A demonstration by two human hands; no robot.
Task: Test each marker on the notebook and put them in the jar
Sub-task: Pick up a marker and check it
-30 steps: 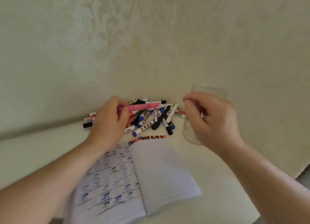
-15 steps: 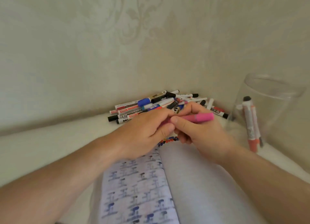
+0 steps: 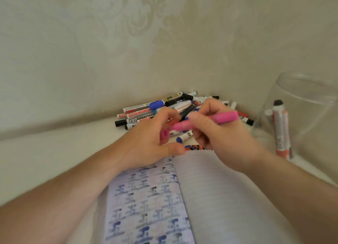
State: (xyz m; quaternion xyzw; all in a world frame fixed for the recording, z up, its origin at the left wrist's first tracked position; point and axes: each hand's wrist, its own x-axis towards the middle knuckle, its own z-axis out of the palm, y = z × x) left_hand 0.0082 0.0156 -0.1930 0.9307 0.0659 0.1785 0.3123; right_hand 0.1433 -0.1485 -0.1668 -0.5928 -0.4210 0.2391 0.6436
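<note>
A: What is being seen of the surface and the room?

B: A pale table top [image 3: 54, 152] is being shown, backed by a cream wall [image 3: 109, 51] with a faint leaf pattern. An open notebook [image 3: 210, 198] is lying under both wrists, its left page covered with blue marks.

A: And the hands?

B: A pink marker [image 3: 225, 117] is being gripped by the right hand [image 3: 221, 134], fingers curled round its barrel. Its pink cap [image 3: 164, 134] is being held in the curled fingers of the left hand [image 3: 151, 143], just left of the marker's uncapped end; whether the two are touching cannot be told.

A: Where are the other things lying?

B: A pile of markers [image 3: 164, 106] is lying just beyond both hands, against the wall. A clear jar [image 3: 311, 101] is standing to the right of the right hand, with two markers being held upright inside it.
</note>
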